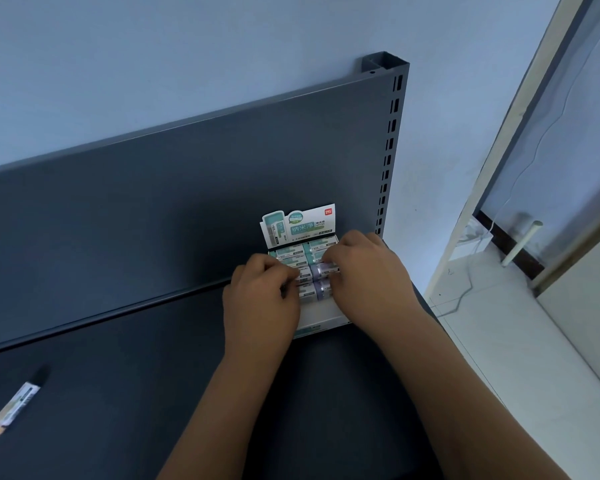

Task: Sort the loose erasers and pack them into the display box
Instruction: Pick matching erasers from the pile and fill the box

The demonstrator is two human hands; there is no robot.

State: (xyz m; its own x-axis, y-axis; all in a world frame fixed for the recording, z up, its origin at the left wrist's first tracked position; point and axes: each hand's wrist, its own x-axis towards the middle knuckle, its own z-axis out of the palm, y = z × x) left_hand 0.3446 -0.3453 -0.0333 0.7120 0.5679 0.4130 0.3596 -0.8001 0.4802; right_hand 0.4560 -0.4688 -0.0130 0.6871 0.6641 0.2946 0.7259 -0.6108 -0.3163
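We work over the display box [321,315], which sits on the dark shelf [118,393] with its printed header card [300,221] standing up at the box's far end, so the open tray faces us. Our left hand [260,303] curls at the box's left edge, fingers bent onto the erasers [317,268] there; whether it pinches one we cannot tell. Our right hand [364,268] covers the box's right side, fingers curled down on a purple-sleeved eraser [323,287], likely pressing it into line. Green-sleeved ones fill the rows nearer the header card, purple nearer us, so colours stay grouped. Well left of the box, a marker [16,407] lies on the shelf.
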